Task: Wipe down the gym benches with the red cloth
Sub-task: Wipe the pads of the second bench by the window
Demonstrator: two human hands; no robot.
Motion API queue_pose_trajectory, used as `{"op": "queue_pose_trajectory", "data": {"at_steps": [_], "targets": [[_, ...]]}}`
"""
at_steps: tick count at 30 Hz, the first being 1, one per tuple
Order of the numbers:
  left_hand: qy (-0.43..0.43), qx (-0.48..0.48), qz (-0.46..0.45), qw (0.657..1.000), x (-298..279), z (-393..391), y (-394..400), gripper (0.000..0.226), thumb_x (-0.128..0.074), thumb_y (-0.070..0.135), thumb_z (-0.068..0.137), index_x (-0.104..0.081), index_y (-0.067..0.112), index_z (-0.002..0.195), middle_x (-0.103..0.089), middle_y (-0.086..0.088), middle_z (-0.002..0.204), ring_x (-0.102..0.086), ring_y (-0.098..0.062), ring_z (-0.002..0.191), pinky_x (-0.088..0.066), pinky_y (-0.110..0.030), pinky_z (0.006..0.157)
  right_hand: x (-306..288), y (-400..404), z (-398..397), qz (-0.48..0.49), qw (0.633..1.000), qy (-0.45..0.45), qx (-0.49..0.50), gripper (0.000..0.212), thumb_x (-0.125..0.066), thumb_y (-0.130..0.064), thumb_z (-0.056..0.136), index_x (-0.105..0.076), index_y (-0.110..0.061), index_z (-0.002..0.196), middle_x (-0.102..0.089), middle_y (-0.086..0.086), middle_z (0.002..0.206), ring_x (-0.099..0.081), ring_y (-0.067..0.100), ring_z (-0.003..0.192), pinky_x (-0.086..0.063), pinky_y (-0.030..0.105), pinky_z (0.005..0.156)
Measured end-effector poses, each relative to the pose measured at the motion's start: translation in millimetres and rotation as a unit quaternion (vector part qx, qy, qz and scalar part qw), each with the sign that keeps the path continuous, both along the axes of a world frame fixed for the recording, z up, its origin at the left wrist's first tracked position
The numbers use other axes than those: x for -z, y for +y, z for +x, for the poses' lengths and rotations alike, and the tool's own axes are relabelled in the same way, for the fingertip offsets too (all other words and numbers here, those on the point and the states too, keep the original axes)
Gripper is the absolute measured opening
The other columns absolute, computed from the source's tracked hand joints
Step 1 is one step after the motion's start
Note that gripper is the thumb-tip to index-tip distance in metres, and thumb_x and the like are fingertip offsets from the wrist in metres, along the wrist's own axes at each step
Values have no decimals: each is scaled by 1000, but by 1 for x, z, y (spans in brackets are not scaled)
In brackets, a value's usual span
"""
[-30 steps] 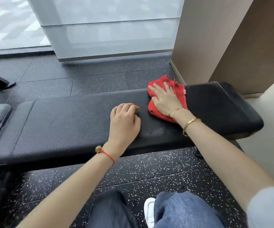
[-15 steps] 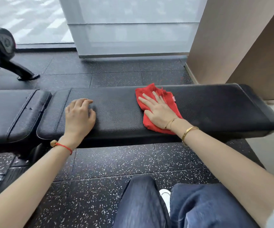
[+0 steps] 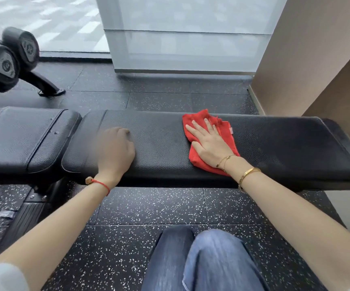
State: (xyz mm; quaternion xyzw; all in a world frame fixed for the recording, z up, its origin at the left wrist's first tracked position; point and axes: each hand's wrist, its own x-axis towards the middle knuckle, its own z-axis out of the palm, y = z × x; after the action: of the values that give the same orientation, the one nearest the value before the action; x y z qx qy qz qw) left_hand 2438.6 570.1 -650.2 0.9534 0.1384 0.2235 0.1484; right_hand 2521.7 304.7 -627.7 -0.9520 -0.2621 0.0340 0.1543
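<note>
A long black padded gym bench (image 3: 275, 143) runs across the middle of the view. The red cloth (image 3: 224, 131) lies bunched on its top, right of centre. My right hand (image 3: 208, 141) presses flat on the cloth with straight, spread fingers. My left hand (image 3: 115, 150) rests on the bench's left part with its fingers curled under, holding nothing; it looks blurred. A second black pad (image 3: 20, 135) adjoins the bench at the left.
Black dumbbells (image 3: 8, 61) on a rack stand at the far left. Speckled black rubber floor (image 3: 159, 208) lies in front and behind the bench. A frosted glass panel (image 3: 182, 38) and a brown wall (image 3: 308, 51) stand behind. My jeans-clad knees (image 3: 207, 261) are at the bottom.
My right hand and the red cloth have slid left along the bench. My left hand has also shifted left, toward the bench's left end. The view has panned left, showing the dumbbells.
</note>
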Motion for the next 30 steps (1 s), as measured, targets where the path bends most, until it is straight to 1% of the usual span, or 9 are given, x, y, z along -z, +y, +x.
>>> {"op": "queue_pose_trajectory", "data": {"at_steps": [5,8,14,20,23,27,30], "targets": [[-8,-10,-3,1000,1,2,1,31,-56,18,85,-64,15,115,-63,-6,122,-52,-29,119,-32,-53,111,-4,63,18,-9,998,-4,-63,56,-35,-30,98,-19,-31,152,-9,-5,162,7,27,149,7,43,121],[-20,-11,2,1000,2,3,2,31,-56,19,83,-65,17,113,-64,-3,121,-54,-26,118,-35,-53,108,-2,97,27,-5,995,-14,-102,56,-36,-31,98,-19,-30,152,-10,-5,162,6,26,149,5,43,121],[-24,-16,-3,1000,-1,4,2,34,-52,20,81,-65,19,112,-64,3,120,-54,-21,118,-36,-51,107,5,97,36,12,990,-44,-135,58,-39,-31,97,-20,-28,152,-12,-4,161,5,27,150,5,43,122],[-5,-18,-27,999,-6,2,1,37,-52,17,85,-64,19,119,-61,4,128,-50,-19,127,-29,-49,114,4,98,36,6,988,-47,-145,58,-38,-33,98,-20,-28,152,-11,-4,162,5,28,149,5,44,121],[-1,-19,-37,999,-8,1,0,37,-53,16,85,-64,19,121,-61,4,130,-49,-18,128,-27,-48,115,3,99,37,6,988,-44,-145,58,-37,-33,98,-19,-28,152,-10,-3,162,6,29,149,5,45,121],[-7,-26,-38,999,-9,1,-2,36,-53,15,84,-64,17,118,-62,4,127,-50,-18,127,-29,-48,114,0,110,36,1,986,-36,-162,58,-37,-32,98,-19,-28,152,-9,-4,162,7,28,149,5,45,121],[-26,-40,-38,998,-7,1,0,33,-53,15,81,-65,16,112,-65,2,121,-54,-20,122,-33,-47,111,-3,133,31,-2,985,-32,-172,58,-35,-32,98,-17,-28,153,-8,-4,162,8,28,149,6,45,121]]}}
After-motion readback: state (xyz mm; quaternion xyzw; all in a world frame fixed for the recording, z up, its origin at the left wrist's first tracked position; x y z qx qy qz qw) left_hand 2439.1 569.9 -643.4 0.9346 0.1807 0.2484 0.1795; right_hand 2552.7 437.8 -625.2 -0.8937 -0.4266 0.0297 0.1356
